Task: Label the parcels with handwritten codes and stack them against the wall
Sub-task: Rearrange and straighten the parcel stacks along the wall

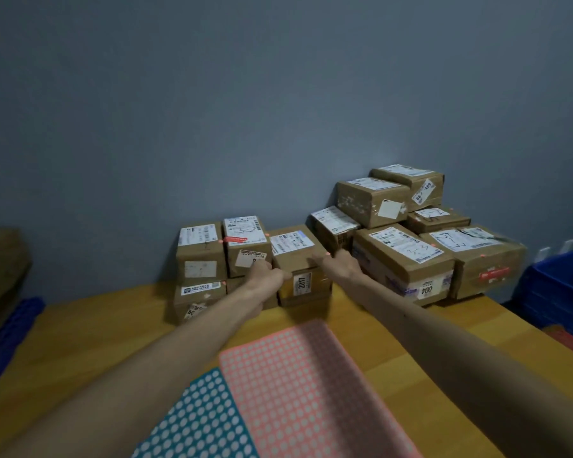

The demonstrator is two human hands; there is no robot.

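As my left hand (266, 275) grips and my right hand (340, 266) presses straight-fingered the brown cardboard parcel marked 2017 (298, 262) at the yellow wooden table's (113, 325) far edge, I should slide it squarely to the grey wall (212, 110).

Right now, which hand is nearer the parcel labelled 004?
Right. The right hand is beside the 004 parcel, right of the 2017 parcel; the left hand grips that parcel's left side.

Bare forearms (179, 338), bare left grip (266, 273), bare right grip (343, 266)
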